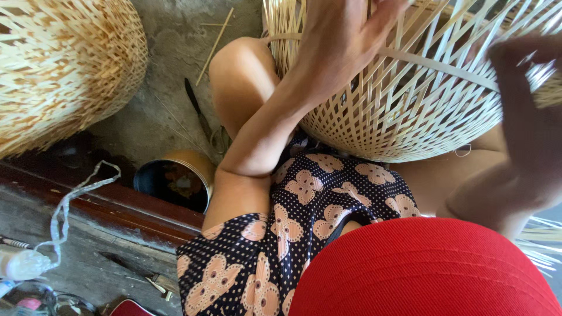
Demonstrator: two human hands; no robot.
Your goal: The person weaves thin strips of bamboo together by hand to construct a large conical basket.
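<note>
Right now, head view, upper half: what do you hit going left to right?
Finished woven basket → loose bamboo strip on the concrete floor → left hand on the open-weave basket → right hand, blurred, at its right side.

The woven basket (410,111) rests across my lap, tipped on its side with its rounded body bulging toward my knees. It is made of pale, straw-coloured bamboo strips in an open lattice, the gaps wide enough for light to show through. One broader flat strip (433,64) runs slantwise over the weave. The upper part runs out of view, so I cannot tell how the rim stands. My left hand (339,41) lies spread on the upper left of the wall. My right hand (521,76) is at its right side, blurred; its grip cannot be told.
</note>
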